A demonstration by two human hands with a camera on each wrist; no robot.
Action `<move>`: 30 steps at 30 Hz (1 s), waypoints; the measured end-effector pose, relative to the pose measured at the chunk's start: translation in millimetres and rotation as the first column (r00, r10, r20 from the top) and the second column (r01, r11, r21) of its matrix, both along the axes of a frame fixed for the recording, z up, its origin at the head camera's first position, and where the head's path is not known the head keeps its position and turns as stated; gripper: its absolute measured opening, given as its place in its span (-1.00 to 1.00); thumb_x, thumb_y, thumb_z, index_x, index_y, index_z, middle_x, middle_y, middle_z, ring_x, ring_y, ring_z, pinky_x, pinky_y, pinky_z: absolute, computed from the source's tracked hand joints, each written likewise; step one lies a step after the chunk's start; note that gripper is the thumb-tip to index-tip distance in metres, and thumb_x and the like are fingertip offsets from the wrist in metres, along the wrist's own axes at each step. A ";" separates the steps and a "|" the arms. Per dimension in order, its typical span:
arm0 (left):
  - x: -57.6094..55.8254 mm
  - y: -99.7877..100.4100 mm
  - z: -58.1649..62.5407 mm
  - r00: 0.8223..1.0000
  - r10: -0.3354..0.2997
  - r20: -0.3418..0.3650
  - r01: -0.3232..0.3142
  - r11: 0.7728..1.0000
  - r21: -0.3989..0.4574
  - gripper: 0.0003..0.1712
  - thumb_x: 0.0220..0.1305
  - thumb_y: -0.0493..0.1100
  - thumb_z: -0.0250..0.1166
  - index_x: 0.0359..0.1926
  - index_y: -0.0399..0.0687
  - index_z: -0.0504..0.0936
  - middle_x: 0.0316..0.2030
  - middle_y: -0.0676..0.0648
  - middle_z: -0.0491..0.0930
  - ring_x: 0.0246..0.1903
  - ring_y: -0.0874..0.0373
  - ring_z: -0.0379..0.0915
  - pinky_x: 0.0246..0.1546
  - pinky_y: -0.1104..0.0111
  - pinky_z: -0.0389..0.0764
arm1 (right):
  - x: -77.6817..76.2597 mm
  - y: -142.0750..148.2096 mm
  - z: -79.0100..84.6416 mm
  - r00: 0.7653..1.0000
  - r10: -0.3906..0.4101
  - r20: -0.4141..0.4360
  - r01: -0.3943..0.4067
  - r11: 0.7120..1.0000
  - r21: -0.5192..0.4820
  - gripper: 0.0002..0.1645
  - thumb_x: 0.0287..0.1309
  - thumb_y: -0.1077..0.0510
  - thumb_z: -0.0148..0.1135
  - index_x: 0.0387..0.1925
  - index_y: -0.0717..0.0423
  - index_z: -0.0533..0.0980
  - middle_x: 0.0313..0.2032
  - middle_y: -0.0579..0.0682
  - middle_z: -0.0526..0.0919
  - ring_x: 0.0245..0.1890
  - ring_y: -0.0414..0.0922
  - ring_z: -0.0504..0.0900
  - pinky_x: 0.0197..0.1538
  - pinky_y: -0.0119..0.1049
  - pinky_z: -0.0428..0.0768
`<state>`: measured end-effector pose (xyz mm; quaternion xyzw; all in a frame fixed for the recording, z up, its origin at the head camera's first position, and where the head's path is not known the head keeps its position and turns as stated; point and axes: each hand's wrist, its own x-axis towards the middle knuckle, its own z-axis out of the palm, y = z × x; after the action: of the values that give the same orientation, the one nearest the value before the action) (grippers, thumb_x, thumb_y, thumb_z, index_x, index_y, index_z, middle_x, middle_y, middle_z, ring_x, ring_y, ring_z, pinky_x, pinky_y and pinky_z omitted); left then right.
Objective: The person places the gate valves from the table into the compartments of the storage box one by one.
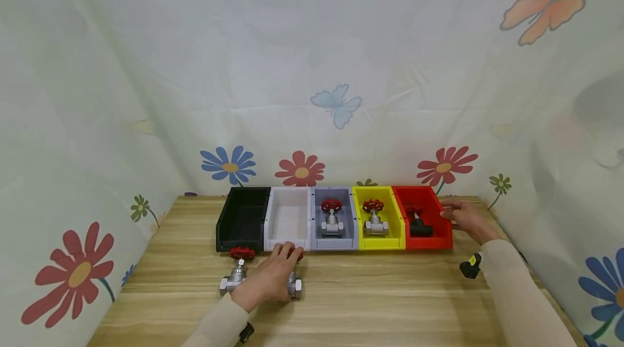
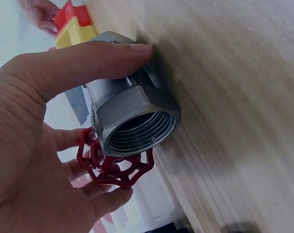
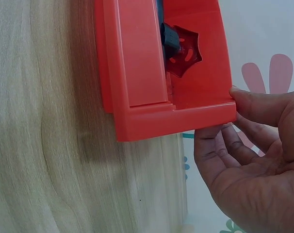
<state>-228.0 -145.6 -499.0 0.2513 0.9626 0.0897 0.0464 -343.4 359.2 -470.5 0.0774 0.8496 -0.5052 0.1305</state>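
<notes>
My left hand (image 1: 270, 277) grips a silver gate valve (image 2: 130, 109) with a red handwheel (image 2: 113, 167). In the left wrist view the thumb lies across its body and fingers reach round the handwheel; its threaded opening faces the camera. Just left of that hand, a second silver valve (image 1: 238, 276) stands on the table. At the far right, my right hand (image 1: 468, 219) pinches the side rim of the red bin (image 3: 142, 63), thumb at the top edge and fingers against the outside. Inside that bin sits a black valve (image 1: 420, 228) with a red handwheel.
Left of the red bin, in a row, stand a yellow bin (image 1: 403, 241) and a grey-blue bin (image 1: 355, 243), each holding a silver valve, then a bare white bin (image 1: 288, 217) and a bare black bin (image 1: 244, 222). A flowered curtain (image 1: 341, 38) rises behind the wooden table (image 1: 370, 298).
</notes>
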 end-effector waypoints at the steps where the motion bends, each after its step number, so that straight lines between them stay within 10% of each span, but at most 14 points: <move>1: 0.1 0.0 0.2 1.000 -0.002 -0.001 0.002 1.000 0.002 0.26 -0.46 -0.10 0.67 0.38 -0.04 0.25 0.23 -0.12 0.29 0.22 -0.09 0.24 -0.02 0.18 0.62 | 0.0 -0.2 0.2 1.000 0.001 -0.002 -0.001 1.000 0.003 -0.36 0.39 0.20 0.03 0.41 0.34 0.17 0.30 0.42 0.35 0.05 0.06 0.59 0.24 0.12 0.52; 30: 1.3 -3.6 -3.0 0.995 -0.045 -0.086 0.042 0.999 -0.035 0.22 -0.44 -0.02 0.65 0.36 -0.06 0.28 0.21 -0.10 0.30 0.17 -0.02 0.24 0.03 0.21 0.60 | 2.9 1.0 -0.5 1.000 0.026 -0.012 -0.025 0.999 0.024 -0.33 0.42 0.15 0.01 0.43 0.37 0.12 0.35 0.43 0.28 0.21 0.26 0.46 0.25 0.14 0.51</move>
<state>-226.7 -149.2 -502.0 0.2749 0.9594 0.0617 0.0104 -340.4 360.2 -470.9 0.0651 0.8572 -0.4938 0.1308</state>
